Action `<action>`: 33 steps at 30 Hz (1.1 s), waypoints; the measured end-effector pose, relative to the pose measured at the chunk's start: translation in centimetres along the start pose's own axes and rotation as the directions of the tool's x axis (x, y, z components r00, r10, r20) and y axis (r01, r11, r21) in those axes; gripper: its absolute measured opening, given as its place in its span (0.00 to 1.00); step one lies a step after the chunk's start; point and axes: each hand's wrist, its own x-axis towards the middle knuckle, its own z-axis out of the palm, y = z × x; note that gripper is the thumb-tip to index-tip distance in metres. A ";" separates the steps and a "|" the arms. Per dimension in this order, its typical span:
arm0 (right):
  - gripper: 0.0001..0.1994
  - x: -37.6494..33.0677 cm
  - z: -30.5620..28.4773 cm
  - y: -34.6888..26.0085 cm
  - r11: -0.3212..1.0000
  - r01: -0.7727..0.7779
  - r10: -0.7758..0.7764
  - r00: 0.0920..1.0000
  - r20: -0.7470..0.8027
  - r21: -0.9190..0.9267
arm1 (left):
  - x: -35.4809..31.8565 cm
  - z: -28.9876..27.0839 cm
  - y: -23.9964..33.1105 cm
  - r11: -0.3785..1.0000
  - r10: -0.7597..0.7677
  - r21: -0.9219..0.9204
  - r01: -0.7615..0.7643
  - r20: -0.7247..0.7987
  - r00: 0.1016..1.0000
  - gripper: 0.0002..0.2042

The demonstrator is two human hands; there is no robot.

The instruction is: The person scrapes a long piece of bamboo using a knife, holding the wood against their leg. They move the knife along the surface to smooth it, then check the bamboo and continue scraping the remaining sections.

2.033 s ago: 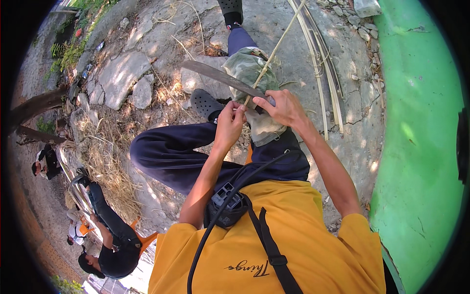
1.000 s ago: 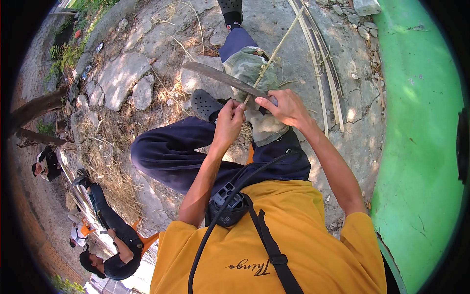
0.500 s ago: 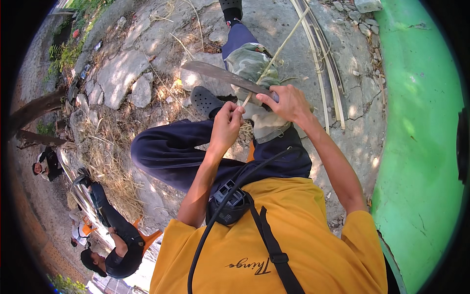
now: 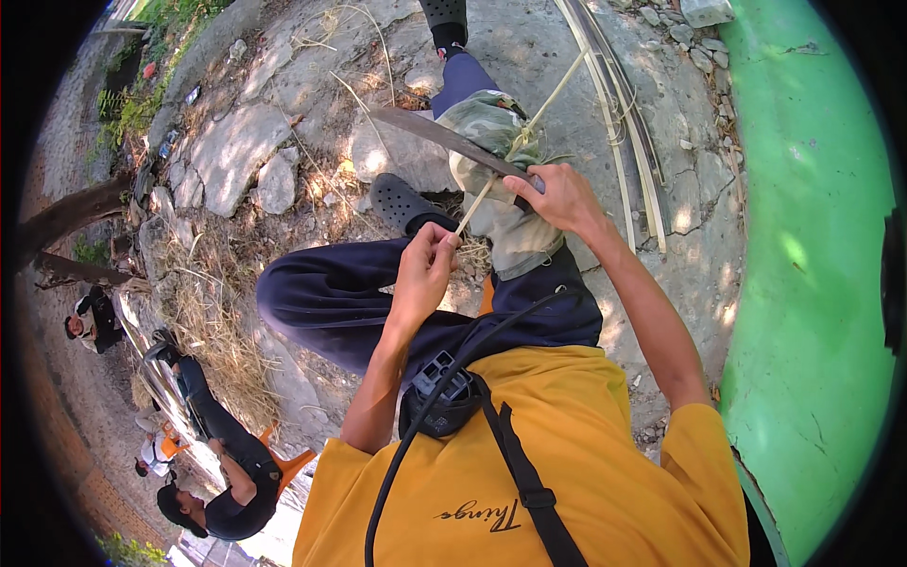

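Note:
A long, pale strip, probably split bamboo, slants over my right leg, and my left hand pinches its near end. My right hand is closed round the handle of a broad knife, its dark blade pointing to the far left. The blade crosses the strip and seems to rest against it. Beneath them a camouflage cloth covers my right leg. Thin curled shavings cling around the strip just beyond the blade. My right fingertips partly hide the knife's handle.
Several long split strips lie on cracked concrete at the far right, beside a green wall. Dry straw-like scraps cover the ground at left. A seated person in black and other people are farther left.
My left hand has drawn back toward me with the strip's end, so more strip shows between it and the blade. The knife has shifted slightly right and nearer me.

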 end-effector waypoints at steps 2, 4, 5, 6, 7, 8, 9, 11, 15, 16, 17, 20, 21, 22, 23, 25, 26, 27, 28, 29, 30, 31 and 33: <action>0.38 0.1 -0.2 -0.2 1.000 -0.009 0.010 1.000 0.016 -0.021 | -1.6 -0.5 1.0 0.996 -0.071 -0.060 0.071 -0.003 0.997 0.10; 0.38 0.0 0.1 -0.3 0.999 -0.012 0.014 0.999 0.035 -0.047 | -2.4 -0.4 1.8 0.995 -0.088 0.041 0.088 0.005 0.996 0.10; 0.38 -0.1 0.7 0.1 0.999 -0.015 0.015 1.000 -0.006 -0.038 | -2.7 0.1 1.3 0.992 -0.009 0.126 0.009 0.000 1.000 0.10; 0.38 -0.2 1.1 0.2 1.000 -0.016 0.014 0.999 -0.047 -0.027 | -2.5 -0.3 1.4 0.992 -0.004 0.124 0.005 -0.003 1.000 0.10; 0.38 -0.2 1.3 0.4 0.999 -0.011 0.010 0.999 -0.050 -0.030 | -2.0 -1.0 1.6 0.976 -0.008 0.217 -0.002 0.043 0.999 0.10; 0.39 -0.1 1.5 0.7 1.000 -0.012 0.011 0.998 -0.064 -0.007 | -1.5 -1.6 1.8 0.951 -0.015 0.308 -0.013 0.088 0.996 0.11; 0.39 0.1 1.5 0.4 1.000 -0.007 0.009 0.997 -0.077 0.018 | -1.0 -2.1 1.7 0.938 -0.069 0.346 0.032 0.097 0.993 0.14; 0.40 0.0 1.2 0.1 1.000 0.004 -0.005 0.998 -0.059 -0.017 | 0.3 -1.8 1.4 0.952 -0.095 0.300 0.059 0.105 0.990 0.14; 0.37 -0.4 1.0 0.2 0.999 0.025 -0.028 0.998 -0.057 -0.048 | 2.8 0.3 1.9 0.977 -0.140 0.187 0.105 0.186 0.973 0.16; 0.37 -0.3 1.1 0.4 0.998 0.025 -0.028 0.998 -0.061 -0.050 | 3.5 0.6 1.1 0.981 -0.123 0.173 0.086 0.214 0.969 0.17; 0.36 -0.2 1.3 0.5 0.999 0.032 -0.035 0.997 -0.072 -0.031 | 4.2 0.6 -0.6 0.968 0.026 0.240 -0.073 0.195 0.980 0.18; 0.38 -0.6 1.2 0.5 1.000 0.010 -0.010 0.998 -0.059 0.011 | 4.7 1.2 -0.1 0.998 -0.068 0.016 0.066 0.244 0.967 0.17; 0.40 -0.6 0.9 0.3 0.999 -0.005 0.006 0.999 -0.032 0.034 | 4.8 1.3 0.5 0.997 -0.071 0.017 0.069 0.247 0.967 0.17; 0.40 -0.7 0.6 0.0 0.999 -0.008 0.009 0.999 -0.030 0.037 | 5.0 1.6 1.0 0.991 -0.127 -0.020 0.135 0.231 0.965 0.18; 0.40 -0.7 0.3 -0.2 1.000 -0.008 0.008 1.000 0.016 0.030 | 5.3 2.0 1.4 0.978 -0.184 -0.058 0.200 0.217 0.959 0.19; 0.39 -0.7 0.4 0.1 0.999 -0.016 0.015 0.998 0.064 0.027 | 6.3 2.8 2.0 0.980 -0.168 -0.071 0.188 0.224 0.960 0.19; 0.38 -0.5 0.9 0.7 0.998 -0.012 0.013 1.000 -0.008 0.061 | 6.8 3.1 2.2 0.981 -0.148 -0.086 0.171 0.226 0.963 0.19; 0.37 -0.5 1.0 1.0 0.996 -0.010 0.018 0.997 -0.079 0.094 | 7.1 3.2 2.1 0.987 -0.136 -0.056 0.152 0.224 0.965 0.19; 0.37 -0.4 1.2 1.3 0.995 -0.020 0.027 0.997 -0.077 0.098 | 6.8 3.2 1.8 0.986 -0.143 -0.053 0.159 0.230 0.963 0.19; 0.37 -0.2 1.3 1.6 0.995 -0.005 0.014 0.996 -0.087 0.098 | 6.4 3.1 1.5 0.984 -0.156 -0.054 0.172 0.215 0.964 0.19; 0.36 0.1 1.3 1.6 0.995 0.016 -0.006 0.995 -0.099 0.096 | 6.0 2.8 1.2 0.982 -0.166 -0.057 0.180 0.196 0.967 0.19; 0.36 0.1 1.0 1.6 0.997 -0.015 0.018 0.999 -0.035 0.074 | 5.3 2.6 0.7 0.989 -0.139 -0.025 0.147 0.192 0.971 0.18; 0.36 -0.3 1.1 1.4 0.997 -0.022 0.026 0.999 -0.048 0.070 | 4.2 2.0 0.2 0.988 -0.146 -0.028 0.155 0.207 0.967 0.18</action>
